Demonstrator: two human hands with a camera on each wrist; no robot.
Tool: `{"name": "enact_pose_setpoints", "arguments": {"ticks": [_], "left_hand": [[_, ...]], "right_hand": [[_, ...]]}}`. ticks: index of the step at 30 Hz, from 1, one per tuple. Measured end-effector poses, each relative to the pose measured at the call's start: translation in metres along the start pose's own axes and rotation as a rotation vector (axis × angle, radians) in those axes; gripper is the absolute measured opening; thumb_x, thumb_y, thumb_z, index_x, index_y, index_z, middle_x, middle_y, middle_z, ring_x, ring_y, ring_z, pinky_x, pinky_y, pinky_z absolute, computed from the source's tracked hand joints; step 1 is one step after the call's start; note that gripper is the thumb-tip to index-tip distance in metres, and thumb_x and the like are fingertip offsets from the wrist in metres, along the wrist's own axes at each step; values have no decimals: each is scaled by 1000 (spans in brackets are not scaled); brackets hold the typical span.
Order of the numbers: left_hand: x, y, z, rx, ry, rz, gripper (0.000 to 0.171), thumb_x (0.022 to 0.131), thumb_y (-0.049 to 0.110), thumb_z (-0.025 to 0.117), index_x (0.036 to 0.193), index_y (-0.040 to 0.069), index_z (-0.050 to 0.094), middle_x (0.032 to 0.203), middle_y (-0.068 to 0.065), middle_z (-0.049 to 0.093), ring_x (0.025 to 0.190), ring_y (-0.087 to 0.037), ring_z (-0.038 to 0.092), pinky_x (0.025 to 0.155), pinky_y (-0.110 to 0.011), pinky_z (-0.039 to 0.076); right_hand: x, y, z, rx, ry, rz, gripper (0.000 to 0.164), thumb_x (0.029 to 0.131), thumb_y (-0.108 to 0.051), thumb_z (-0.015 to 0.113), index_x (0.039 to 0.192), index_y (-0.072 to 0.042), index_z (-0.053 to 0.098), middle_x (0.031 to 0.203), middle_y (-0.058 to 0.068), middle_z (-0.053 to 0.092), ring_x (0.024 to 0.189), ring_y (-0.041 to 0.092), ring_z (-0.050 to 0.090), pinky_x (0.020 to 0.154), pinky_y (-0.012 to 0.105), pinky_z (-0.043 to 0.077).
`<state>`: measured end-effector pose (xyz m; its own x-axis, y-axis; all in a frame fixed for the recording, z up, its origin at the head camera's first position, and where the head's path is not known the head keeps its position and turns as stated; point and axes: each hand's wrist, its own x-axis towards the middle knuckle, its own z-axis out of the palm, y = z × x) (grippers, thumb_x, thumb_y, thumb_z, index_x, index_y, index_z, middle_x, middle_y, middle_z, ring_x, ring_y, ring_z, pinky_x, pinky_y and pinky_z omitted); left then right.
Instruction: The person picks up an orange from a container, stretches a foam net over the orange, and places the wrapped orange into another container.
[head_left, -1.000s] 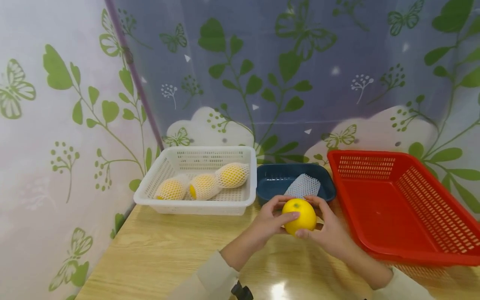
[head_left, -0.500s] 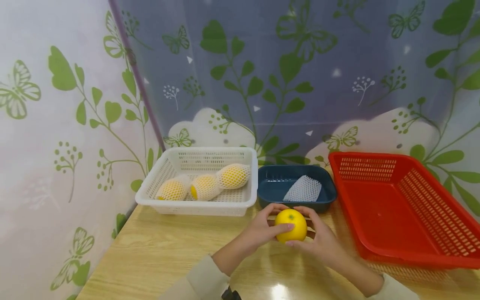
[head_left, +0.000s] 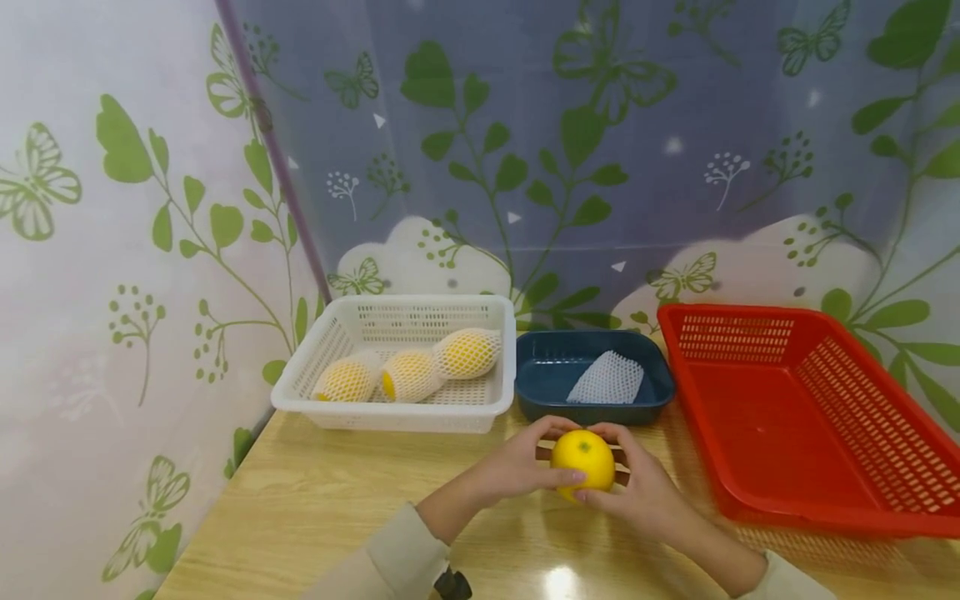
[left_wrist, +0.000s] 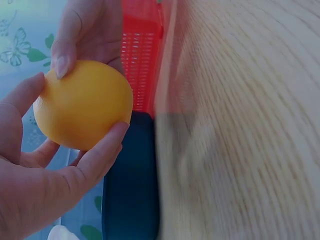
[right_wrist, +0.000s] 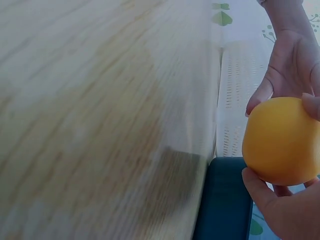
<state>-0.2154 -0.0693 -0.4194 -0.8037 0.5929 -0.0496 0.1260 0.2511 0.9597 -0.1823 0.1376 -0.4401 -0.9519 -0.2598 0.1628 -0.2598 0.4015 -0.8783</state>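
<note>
Between my two hands is a bare yellow-orange orange (head_left: 582,461), its stem end facing up in the head view. My left hand (head_left: 527,461) grips its left side, thumb across the front. From the right, my right hand (head_left: 643,483) holds it with thumb and curled fingers. Both wrist views show the orange (left_wrist: 84,105) clear above the wooden table, fingertips pressed on its skin. Just behind the hands, a white foam net sleeve (head_left: 609,379) lies in a dark blue tray (head_left: 543,408).
At the left, a white slotted basket (head_left: 405,421) contains 3 fruits in foam nets (head_left: 467,354). A large red basket (head_left: 757,433) stands at the right. The wooden table (head_left: 315,500) meets a patterned curtain (head_left: 480,167) behind the containers.
Both hands have drawn the orange toward me and slightly left, away from the blue tray, exposing more of the foam sleeve. Their grip stays on the orange.
</note>
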Motion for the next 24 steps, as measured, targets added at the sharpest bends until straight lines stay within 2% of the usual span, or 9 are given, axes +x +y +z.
{"name": "enact_pose_setpoints", "arguments": {"ticks": [6,14,19,24], "left_hand": [[0,-5,-1,34,-21,-21,52,87,20,75,132,17,49,130,0,51,115,-22,53,90,-31,51],[1,-13,-2,19,-80,-97,51,87,18,74,131,17,48,132,-7,48,107,-25,57,80,-33,56],[2,-19,0,-27,-88,-117,52,87,17,74,132,17,48,130,-8,48,99,-22,60,74,-35,58],[1,-20,2,-34,-70,-123,53,86,13,75,131,16,48,128,-8,48,96,-21,61,72,-35,58]], "right_hand": [[2,6,3,-1,-25,27,71,74,-22,86,131,-10,45,127,13,52,109,30,54,90,36,52],[3,18,10,-3,-62,60,71,71,-22,88,129,-13,49,127,13,52,103,27,58,85,29,53],[4,19,11,-16,-90,71,72,71,-25,88,130,-12,48,127,13,52,103,28,57,86,32,53],[5,20,12,-39,-101,78,72,70,-27,88,128,-14,47,126,12,53,103,27,57,87,34,53]]}}
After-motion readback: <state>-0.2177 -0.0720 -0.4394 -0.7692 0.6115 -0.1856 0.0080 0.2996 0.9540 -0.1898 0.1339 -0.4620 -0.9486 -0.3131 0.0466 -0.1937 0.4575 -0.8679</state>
